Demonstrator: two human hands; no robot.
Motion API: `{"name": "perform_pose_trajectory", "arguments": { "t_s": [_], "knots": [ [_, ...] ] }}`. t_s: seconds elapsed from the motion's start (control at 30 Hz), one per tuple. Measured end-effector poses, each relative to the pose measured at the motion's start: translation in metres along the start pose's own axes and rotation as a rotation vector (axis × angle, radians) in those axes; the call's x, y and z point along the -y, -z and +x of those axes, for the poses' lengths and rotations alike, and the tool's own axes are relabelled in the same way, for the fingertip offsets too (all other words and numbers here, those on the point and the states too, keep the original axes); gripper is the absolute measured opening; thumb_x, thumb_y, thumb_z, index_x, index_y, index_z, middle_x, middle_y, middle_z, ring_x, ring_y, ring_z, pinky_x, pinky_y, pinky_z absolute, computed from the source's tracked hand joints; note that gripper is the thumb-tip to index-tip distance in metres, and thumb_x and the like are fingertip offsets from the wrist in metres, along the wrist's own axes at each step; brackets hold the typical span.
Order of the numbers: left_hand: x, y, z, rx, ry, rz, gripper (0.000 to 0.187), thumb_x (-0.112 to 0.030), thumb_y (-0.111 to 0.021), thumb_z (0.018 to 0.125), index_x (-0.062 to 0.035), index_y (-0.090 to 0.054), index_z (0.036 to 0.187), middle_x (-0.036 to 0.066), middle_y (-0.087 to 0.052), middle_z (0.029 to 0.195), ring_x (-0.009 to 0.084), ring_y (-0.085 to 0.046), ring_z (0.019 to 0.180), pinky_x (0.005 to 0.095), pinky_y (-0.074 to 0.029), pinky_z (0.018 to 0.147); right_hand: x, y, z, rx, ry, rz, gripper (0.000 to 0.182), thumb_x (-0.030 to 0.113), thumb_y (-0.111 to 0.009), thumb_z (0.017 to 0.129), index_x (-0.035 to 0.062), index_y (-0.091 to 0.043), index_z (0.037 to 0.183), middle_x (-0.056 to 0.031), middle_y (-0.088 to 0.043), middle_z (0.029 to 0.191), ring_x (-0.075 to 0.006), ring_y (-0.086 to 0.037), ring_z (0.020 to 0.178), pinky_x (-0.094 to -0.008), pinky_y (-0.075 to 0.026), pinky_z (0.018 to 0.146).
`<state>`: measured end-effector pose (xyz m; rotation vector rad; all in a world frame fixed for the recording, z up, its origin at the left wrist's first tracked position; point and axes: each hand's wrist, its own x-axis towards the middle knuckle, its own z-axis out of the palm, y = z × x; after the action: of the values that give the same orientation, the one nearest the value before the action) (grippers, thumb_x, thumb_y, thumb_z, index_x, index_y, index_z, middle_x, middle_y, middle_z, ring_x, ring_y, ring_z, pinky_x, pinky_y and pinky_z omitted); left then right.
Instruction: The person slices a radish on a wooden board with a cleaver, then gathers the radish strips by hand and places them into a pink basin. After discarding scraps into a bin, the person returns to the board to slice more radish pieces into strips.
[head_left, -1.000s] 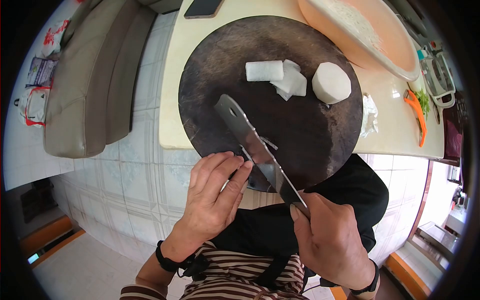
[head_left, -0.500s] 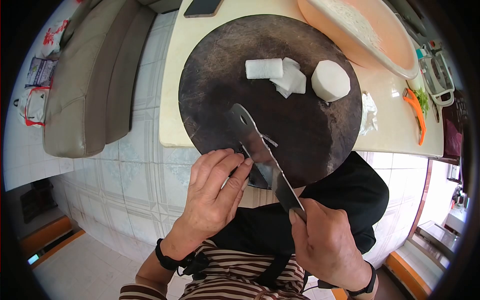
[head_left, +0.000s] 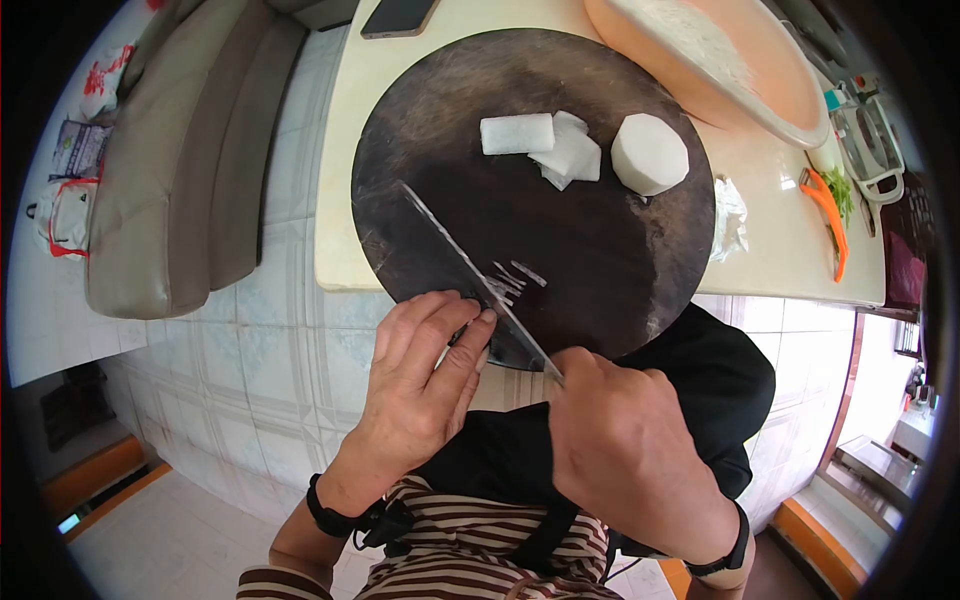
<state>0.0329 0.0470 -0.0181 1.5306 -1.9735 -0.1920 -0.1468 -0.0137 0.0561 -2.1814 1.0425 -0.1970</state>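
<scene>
My right hand (head_left: 635, 450) is closed around the handle of a kitchen knife (head_left: 448, 235). The blade stands nearly edge-on over the near left part of a round, dark chopping board (head_left: 600, 250). My left hand (head_left: 420, 385) has its fingers bent and pressed together at the board's near edge, close beside the blade; what lies under the fingertips is hidden. Thin white shreds (head_left: 527, 274) lie just right of the blade. Farther back on the board are a rectangular white radish piece (head_left: 517, 134), several flat radish slices (head_left: 568, 150) and a thick peeled radish chunk (head_left: 650, 155).
A peach-coloured basin (head_left: 780, 110) holding white shreds (head_left: 695, 40) stands at the back right of the table. An orange peeler (head_left: 825, 215) and crumpled foil (head_left: 730, 220) lie at the right. A phone (head_left: 398, 17) sits at the back left, and a sofa (head_left: 190, 160) is beyond.
The knife has turned from showing its flat side to nearly edge-on, and its tip has swung left. My right hand has moved up and left. More white shreds show beside the blade.
</scene>
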Motion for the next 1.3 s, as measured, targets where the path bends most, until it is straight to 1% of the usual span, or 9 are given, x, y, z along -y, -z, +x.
{"name": "perform_pose_trajectory", "arguments": {
  "t_s": [0.2,0.27,0.37,0.53,0.83,0.9,0.97,1.03,1.3],
  "knots": [
    [0.003,0.001,-0.003,0.007,0.012,-0.024,0.04,0.003,-0.073,0.072,0.0019,-0.067,0.112,0.014,-0.06,0.114,0.0331,-0.057,0.105,0.0427,-0.046,0.091,-0.009,-0.004,0.005,-0.112,0.039,0.018,0.012,-0.004,-0.059,0.07,-0.0011,-0.048,0.076,-0.0195,-0.055,0.061,-0.04,-0.058,0.055,-0.0432,-0.05,0.053],
    [0.003,0.003,-0.005,-0.015,0.019,-0.05,0.04,0.003,-0.074,0.072,0.0014,-0.067,0.111,0.013,-0.06,0.114,0.0329,-0.058,0.104,0.0421,-0.047,0.091,-0.013,0.005,-0.002,-0.106,-0.08,0.117,0.012,-0.001,-0.062,0.084,-0.0021,-0.051,0.079,-0.0189,-0.052,0.062,-0.0409,-0.053,0.058,-0.0448,-0.04,0.053],
    [0.004,0.01,-0.01,-0.08,0.048,-0.022,0.038,0.004,-0.076,0.071,0.002,-0.068,0.109,0.015,-0.063,0.113,0.032,-0.061,0.103,0.0386,-0.05,0.084,-0.017,0.012,-0.011,-0.176,-0.084,0.108,0.011,-0.002,-0.062,0.085,-0.0024,-0.052,0.08,-0.0184,-0.05,0.062,-0.0397,-0.05,0.056,-0.0438,-0.038,0.054],
    [0.011,0.011,-0.014,-0.044,-0.038,0.053,0.031,0.004,-0.076,0.07,0.0022,-0.072,0.1,0.011,-0.066,0.107,0.0299,-0.061,0.099,0.0379,-0.05,0.083,-0.011,0.011,-0.02,-0.182,-0.131,0.093,0.006,-0.003,-0.062,0.085,-0.0044,-0.056,0.084,-0.019,-0.052,0.063,-0.0382,-0.05,0.054,-0.0419,-0.038,0.053],
    [0.014,0.01,-0.002,-0.011,-0.087,0.045,0.033,0.0,-0.075,0.07,0.0018,-0.071,0.103,0.01,-0.065,0.108,0.0261,-0.058,0.098,0.0372,-0.045,0.081,0.003,0.011,-0.025,-0.162,-0.034,0.095,0.008,-0.006,-0.06,0.084,-0.0079,-0.057,0.09,-0.02,-0.057,0.069,-0.0363,-0.055,0.053,-0.0389,-0.04,0.049],
    [0.013,0.011,-0.001,-0.008,-0.082,0.044,0.032,0.0,-0.075,0.071,0.0016,-0.071,0.102,0.009,-0.065,0.107,0.0258,-0.058,0.097,0.0368,-0.045,0.081,0.007,0.011,-0.026,-0.037,-0.039,0.1,0.01,-0.007,-0.06,0.083,-0.0085,-0.057,0.092,-0.0194,-0.057,0.071,-0.0357,-0.055,0.053,-0.0381,-0.04,0.047],
    [0.013,0.013,-0.001,-0.005,-0.073,0.048,0.032,0.0,-0.075,0.071,0.0015,-0.071,0.102,0.009,-0.065,0.107,0.0255,-0.058,0.097,0.0364,-0.045,0.081,0.007,0.007,-0.026,-0.021,-0.039,0.087,0.01,-0.007,-0.06,0.083,-0.0089,-0.057,0.093,-0.0192,-0.057,0.071,-0.0356,-0.056,0.053,-0.0373,-0.041,0.046],
    [0.013,0.012,-0.001,-0.019,-0.074,0.036,0.031,-0.001,-0.076,0.071,0.0014,-0.071,0.101,0.008,-0.065,0.107,0.0249,-0.058,0.097,0.0357,-0.044,0.081,0.006,0.004,-0.027,-0.028,0.0,-0.012,0.018,-0.002,-0.062,0.078,-0.0056,-0.056,0.095,-0.0138,-0.055,0.069,-0.0277,-0.058,0.052,-0.0353,-0.045,0.047],
    [0.012,0.008,-0.001,-0.051,-0.06,0.014,0.028,0.0,-0.076,0.07,0.0015,-0.072,0.098,0.007,-0.066,0.103,0.0235,-0.059,0.095,0.0345,-0.044,0.08,0.008,-0.002,-0.033,0.03,-0.046,0.037,0.018,-0.002,-0.061,0.076,-0.0057,-0.055,0.093,-0.0143,-0.055,0.068,-0.0283,-0.057,0.051,-0.0353,-0.046,0.047]
  ]
}}
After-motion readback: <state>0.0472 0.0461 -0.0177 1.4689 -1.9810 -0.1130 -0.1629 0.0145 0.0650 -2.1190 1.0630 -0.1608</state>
